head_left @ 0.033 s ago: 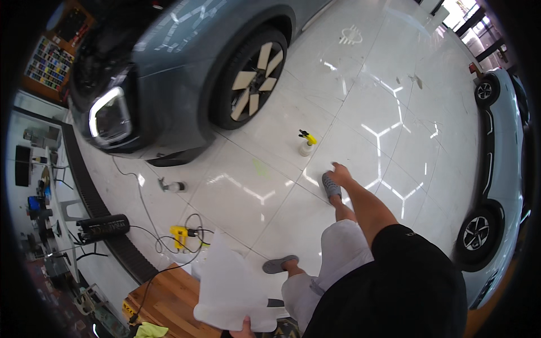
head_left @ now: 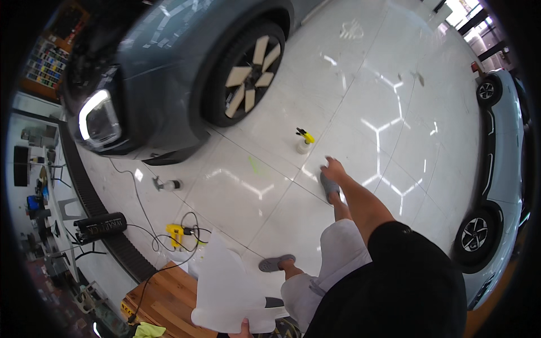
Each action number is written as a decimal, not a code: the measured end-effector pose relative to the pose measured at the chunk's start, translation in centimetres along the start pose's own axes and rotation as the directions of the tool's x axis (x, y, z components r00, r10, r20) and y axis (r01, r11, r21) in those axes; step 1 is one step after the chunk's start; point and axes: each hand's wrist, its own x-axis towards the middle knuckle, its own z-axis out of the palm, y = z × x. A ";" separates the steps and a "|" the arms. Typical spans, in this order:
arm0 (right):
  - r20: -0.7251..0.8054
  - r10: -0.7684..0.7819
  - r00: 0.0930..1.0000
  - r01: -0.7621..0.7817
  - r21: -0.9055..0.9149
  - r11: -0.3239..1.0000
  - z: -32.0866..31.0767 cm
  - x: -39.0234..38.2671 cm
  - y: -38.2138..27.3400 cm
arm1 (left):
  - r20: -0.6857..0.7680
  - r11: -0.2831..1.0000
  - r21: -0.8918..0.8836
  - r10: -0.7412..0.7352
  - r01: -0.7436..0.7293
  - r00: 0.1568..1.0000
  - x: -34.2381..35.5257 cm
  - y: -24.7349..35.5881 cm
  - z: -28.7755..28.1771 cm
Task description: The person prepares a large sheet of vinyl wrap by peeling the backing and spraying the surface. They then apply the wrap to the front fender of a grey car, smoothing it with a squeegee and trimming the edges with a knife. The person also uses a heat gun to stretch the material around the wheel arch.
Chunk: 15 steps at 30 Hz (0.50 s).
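Observation:
My left hand is at the lower edge, closed on a large white sheet with its thumb lying on top. The sheet bends and hangs over the corner of a wooden surface. My right hand hangs out over the floor with its arm stretched forward. Its fingers look apart, and nothing shows in them. Beyond that hand, a spray bottle with a yellow and black head stands on the tiles, not touched. The rest of my left hand is cut off by the frame.
A grey car with a lit headlight stands ahead on the left; a pale blue car is at the right. A yellow power tool with looping cords and another spray bottle rest near the wooden surface. A green cloth lies there.
The view has shifted slightly, so the grey car and spray bottles sit a little further left. My right hand has moved slightly forward and left. My left hand keeps its hold on the white sheet.

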 end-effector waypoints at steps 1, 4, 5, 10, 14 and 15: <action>-0.002 -0.003 1.000 0.003 0.007 1.000 0.7 4.1 -0.3 | -0.045 0.998 -0.016 -0.059 0.058 0.997 -0.5 1.0 2.9; 0.028 -0.130 0.991 0.131 -0.042 0.991 3.6 15.3 -2.0 | -0.158 0.996 -0.039 -0.087 0.081 0.984 -1.3 2.2 10.2; -0.030 -0.217 0.976 0.216 -0.024 0.976 4.6 17.9 -2.3 | -0.193 0.999 0.015 -0.042 0.046 0.980 -2.1 2.1 12.1; 0.177 -0.060 0.982 0.060 0.006 0.998 6.6 26.0 -2.8 | -0.162 0.973 0.110 -0.186 0.205 0.969 -2.6 8.1 22.5; 0.061 -0.153 0.986 0.138 0.201 0.970 5.0 23.1 1.5 | -0.075 0.970 0.188 -0.143 0.155 0.987 -3.5 10.8 25.7; 0.153 -0.113 0.982 0.064 0.293 0.954 2.2 20.2 0.3 | -0.081 0.987 0.118 -0.096 0.105 0.992 -4.6 11.8 26.4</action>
